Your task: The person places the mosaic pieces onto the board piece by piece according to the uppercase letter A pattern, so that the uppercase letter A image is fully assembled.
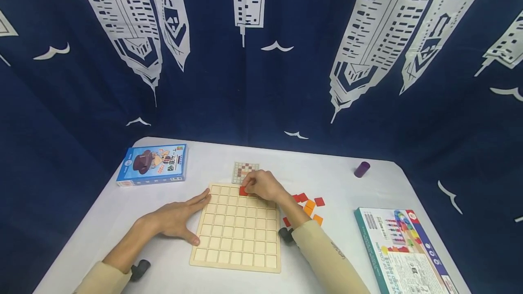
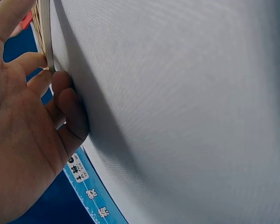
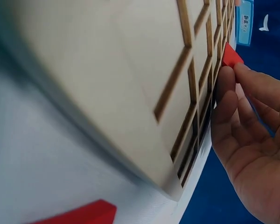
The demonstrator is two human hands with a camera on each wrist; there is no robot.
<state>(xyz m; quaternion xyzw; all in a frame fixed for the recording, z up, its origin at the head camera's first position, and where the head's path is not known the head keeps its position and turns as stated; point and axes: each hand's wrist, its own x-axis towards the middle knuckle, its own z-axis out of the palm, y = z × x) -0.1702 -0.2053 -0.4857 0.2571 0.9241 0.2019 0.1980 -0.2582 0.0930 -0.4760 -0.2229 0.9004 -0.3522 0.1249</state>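
Note:
A wooden grid board (image 1: 234, 232) lies flat on the table, its square recesses bare apart from the spot at the far edge. There my right hand (image 1: 263, 185) pinches a red square tile (image 1: 243, 191) between thumb and fingertips. The tile (image 3: 232, 56) looks tilted against the board in the right wrist view; whether it sits in a recess I cannot tell. My left hand (image 1: 175, 219) rests at the board's left side, thumb and fingers spread, fingertips touching the edge. A small pattern card (image 1: 240, 167) lies just beyond the board, partly covered by my right hand.
Loose red tiles (image 1: 319, 202) and orange tiles (image 1: 318, 219) lie right of the board, some hidden under my right forearm. A blue game box (image 1: 153, 164) stands back left, a purple cylinder (image 1: 362, 169) back right, and a teal-edged box (image 1: 408, 253) front right.

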